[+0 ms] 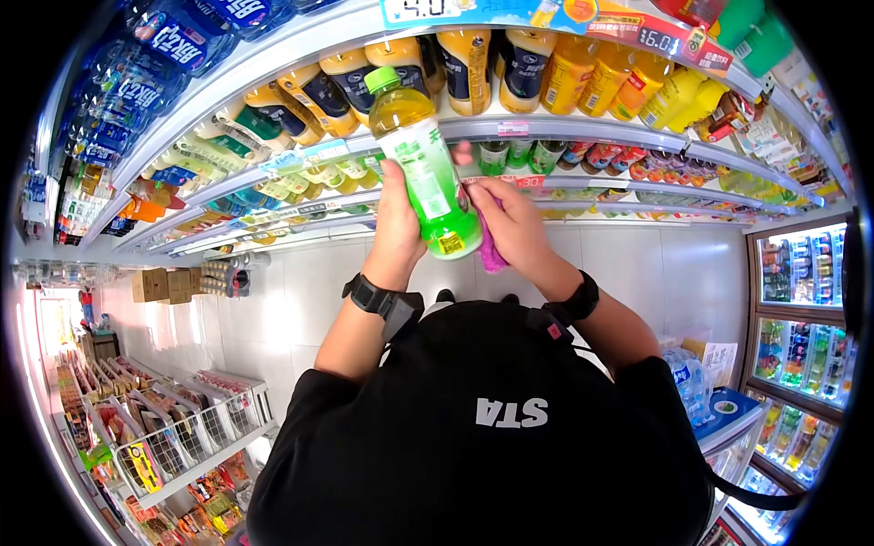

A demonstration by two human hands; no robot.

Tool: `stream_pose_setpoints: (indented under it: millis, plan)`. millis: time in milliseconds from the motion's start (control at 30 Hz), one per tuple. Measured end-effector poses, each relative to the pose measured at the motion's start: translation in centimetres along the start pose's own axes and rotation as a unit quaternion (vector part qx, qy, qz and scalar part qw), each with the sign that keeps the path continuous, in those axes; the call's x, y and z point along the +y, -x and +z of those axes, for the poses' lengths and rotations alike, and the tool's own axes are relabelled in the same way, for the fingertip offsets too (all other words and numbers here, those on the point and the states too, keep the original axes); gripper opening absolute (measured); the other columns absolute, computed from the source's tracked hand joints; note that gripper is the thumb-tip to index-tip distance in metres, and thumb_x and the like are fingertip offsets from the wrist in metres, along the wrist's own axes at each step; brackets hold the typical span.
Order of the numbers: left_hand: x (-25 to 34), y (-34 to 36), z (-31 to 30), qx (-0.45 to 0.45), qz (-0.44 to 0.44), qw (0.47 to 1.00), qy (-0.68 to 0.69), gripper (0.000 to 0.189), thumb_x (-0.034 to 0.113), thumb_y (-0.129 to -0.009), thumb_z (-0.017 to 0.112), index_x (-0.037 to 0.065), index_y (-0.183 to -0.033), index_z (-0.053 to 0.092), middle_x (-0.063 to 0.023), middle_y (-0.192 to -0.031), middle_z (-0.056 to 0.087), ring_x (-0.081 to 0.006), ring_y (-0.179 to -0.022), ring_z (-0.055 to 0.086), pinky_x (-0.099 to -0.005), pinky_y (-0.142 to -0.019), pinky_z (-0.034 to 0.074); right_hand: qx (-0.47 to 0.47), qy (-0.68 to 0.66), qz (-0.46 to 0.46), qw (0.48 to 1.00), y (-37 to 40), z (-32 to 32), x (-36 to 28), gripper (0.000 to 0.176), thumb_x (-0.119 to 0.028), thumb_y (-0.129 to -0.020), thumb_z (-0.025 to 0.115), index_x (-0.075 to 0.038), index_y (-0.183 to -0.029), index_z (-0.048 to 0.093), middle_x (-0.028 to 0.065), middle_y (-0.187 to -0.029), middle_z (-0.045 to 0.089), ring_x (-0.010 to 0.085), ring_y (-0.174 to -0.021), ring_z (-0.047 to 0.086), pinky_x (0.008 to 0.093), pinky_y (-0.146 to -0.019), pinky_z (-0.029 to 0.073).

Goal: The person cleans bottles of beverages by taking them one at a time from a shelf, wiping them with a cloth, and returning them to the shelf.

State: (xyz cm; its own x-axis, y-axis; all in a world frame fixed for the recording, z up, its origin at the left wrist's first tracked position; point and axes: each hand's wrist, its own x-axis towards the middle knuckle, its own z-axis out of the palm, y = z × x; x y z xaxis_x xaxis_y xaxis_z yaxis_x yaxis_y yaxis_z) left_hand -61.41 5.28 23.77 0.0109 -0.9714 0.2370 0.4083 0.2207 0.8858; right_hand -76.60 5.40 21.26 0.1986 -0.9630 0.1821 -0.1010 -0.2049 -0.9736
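Note:
A plastic drink bottle point(421, 173) with a bright green cap and a green and white label is held up, tilted, in front of the shelves. Its amber drink shows near the neck. My left hand point(398, 211) is wrapped round the bottle's left side, the thumb lying along the label. On the other side my right hand point(514, 218) grips a purple cloth point(492, 238), which is pressed against the bottle's lower right side. The fingers behind the bottle are mostly hidden.
Ahead, a shelf point(583, 129) bears rows of orange, yellow and dark-labelled bottles. Blue-wrapped bottle packs point(127, 100) stand at upper left. A wire rack point(196, 432) of packets is at lower left, cardboard boxes point(164, 286) beyond it. Glass-door fridges point(752, 350) line the right.

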Motion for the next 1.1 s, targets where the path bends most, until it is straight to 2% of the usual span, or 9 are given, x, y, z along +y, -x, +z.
stream_pose_setpoints:
  millis: [67,167,367,533,667,800,867,933,1100]
  plan:
    - [0.5,0.1,-0.3,-0.039,-0.089,0.983,0.156,0.077,0.067,-0.098,0.025,0.003,-0.137,0.042,-0.0168,-0.122,0.060,-0.0268,-0.106,0.063,-0.0366,-0.087,0.053,-0.012,0.014,0.006,1.000,0.0,-1.7,-1.1,0.021,-0.019,-0.099,0.057,-0.001,-0.099,0.067,0.0062,-0.083,0.064,0.0125,-0.077,0.059,0.0257,-0.074,0.048]
    - [1.3,0.6,-0.7,-0.024,-0.093,0.986,0.136,0.085,0.075,-0.092,0.024,0.004,-0.133,0.046,-0.0136,-0.107,0.062,-0.0269,-0.098,0.064,-0.0384,-0.083,0.054,0.028,0.054,0.010,0.998,-0.6,-3.2,-2.5,0.021,-0.019,-0.099,0.056,-0.002,-0.108,0.065,0.0074,-0.092,0.066,0.0126,-0.083,0.060,0.0268,-0.077,0.048]
    - [2.1,1.6,-0.2,-0.093,-0.105,0.979,0.146,0.088,0.079,-0.088,0.028,0.001,-0.122,0.052,-0.0128,-0.101,0.062,-0.0222,-0.086,0.065,-0.0389,-0.074,0.055,0.080,0.063,-0.235,0.967,-2.5,-3.1,-8.2,0.029,-0.015,-0.100,0.052,-0.002,-0.125,0.059,0.0140,-0.115,0.064,0.0222,-0.101,0.062,0.0298,-0.090,0.048]
    - [1.8,2.8,1.6,0.020,-0.105,0.991,0.083,0.082,0.071,-0.094,0.029,0.003,-0.139,0.039,-0.0156,-0.122,0.060,-0.0246,-0.106,0.064,-0.0397,-0.087,0.055,-0.092,0.273,-0.465,0.837,-3.3,-1.0,-8.9,0.035,-0.014,-0.095,0.056,-0.011,-0.129,0.061,0.0112,-0.134,0.058,0.0315,-0.133,0.047,0.0430,-0.114,0.032]
    - [1.6,3.3,0.5,0.051,-0.082,0.995,-0.023,0.080,0.067,-0.097,0.022,0.004,-0.146,0.031,-0.0157,-0.129,0.056,-0.0244,-0.114,0.061,-0.0383,-0.095,0.053,-0.167,0.309,-0.493,0.796,-3.1,-2.3,-7.4,0.033,-0.011,-0.093,0.054,-0.010,-0.125,0.062,0.0110,-0.138,0.055,0.0329,-0.133,0.047,0.0461,-0.114,0.032]
    - [1.8,3.4,0.3,0.000,-0.151,0.988,-0.033,0.076,0.060,-0.102,0.013,0.001,-0.144,0.035,-0.0151,-0.130,0.057,-0.0224,-0.116,0.058,-0.0358,-0.098,0.049,-0.045,0.266,-0.429,0.862,-3.6,-1.5,-7.9,0.034,-0.013,-0.097,0.051,-0.007,-0.130,0.059,0.0152,-0.139,0.053,0.0334,-0.132,0.048,0.0426,-0.113,0.034]
    - [2.0,2.6,0.7,-0.013,-0.120,0.989,-0.084,0.076,0.057,-0.103,0.009,-0.002,-0.142,0.039,-0.0149,-0.129,0.057,-0.0213,-0.115,0.058,-0.0340,-0.099,0.047,0.022,0.078,-0.278,0.957,-3.1,-0.7,-7.3,0.036,-0.012,-0.099,0.049,-0.003,-0.133,0.054,0.0188,-0.136,0.054,0.0349,-0.135,0.044,0.0370,-0.110,0.035]
    - [2.1,2.7,0.6,-0.011,-0.121,0.990,-0.075,0.072,0.055,-0.104,0.016,-0.001,-0.142,0.038,-0.0138,-0.129,0.057,-0.0207,-0.116,0.058,-0.0327,-0.099,0.046,0.017,0.115,-0.311,0.943,-3.0,-0.7,-6.7,0.039,-0.016,-0.103,0.045,-0.001,-0.139,0.047,0.0195,-0.133,0.054,0.0310,-0.127,0.051,0.0344,-0.107,0.038]
    - [1.6,2.5,-0.3,-0.090,-0.112,0.988,-0.055,0.058,0.037,-0.101,0.047,0.000,-0.145,0.037,-0.0120,-0.135,0.053,-0.0186,-0.120,0.054,-0.0318,-0.099,0.045,0.056,-0.145,-0.126,0.980,-1.8,-0.4,-4.5,0.043,-0.021,-0.105,0.042,0.001,-0.143,0.039,0.0121,-0.134,0.050,0.0174,-0.119,0.049,0.0316,-0.104,0.037]
